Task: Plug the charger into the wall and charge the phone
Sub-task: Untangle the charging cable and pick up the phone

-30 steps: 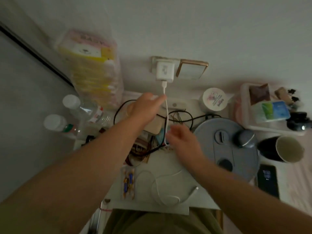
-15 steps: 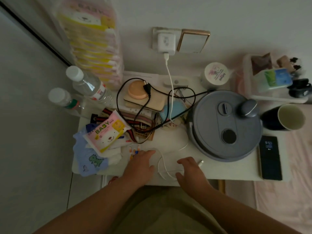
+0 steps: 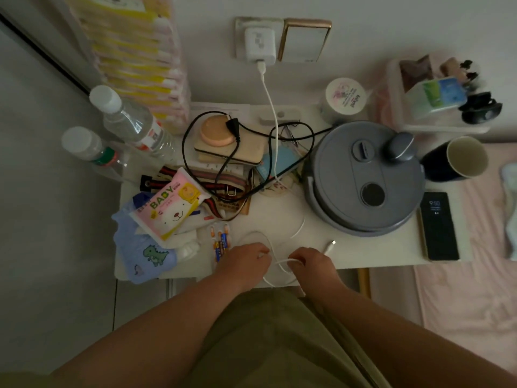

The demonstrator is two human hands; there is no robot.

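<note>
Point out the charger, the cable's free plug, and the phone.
charger (image 3: 259, 45): head view, white body in the wall socket
cable's free plug (image 3: 332, 243): head view, metal tip
phone (image 3: 438, 226): head view, dark screen

The room was dim and flat-lit — shadows were soft and faint. Wide-angle distortion bent the edges, and detail was slightly soft.

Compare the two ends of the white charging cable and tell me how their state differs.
The charger end is plugged into the white charger on the wall; the free connector lies loose on the table, attached to nothing. The charger end hangs downward; the free connector lies flat, short of the phone. Both belong to one white cable, whose slack both hands are handling.
</note>
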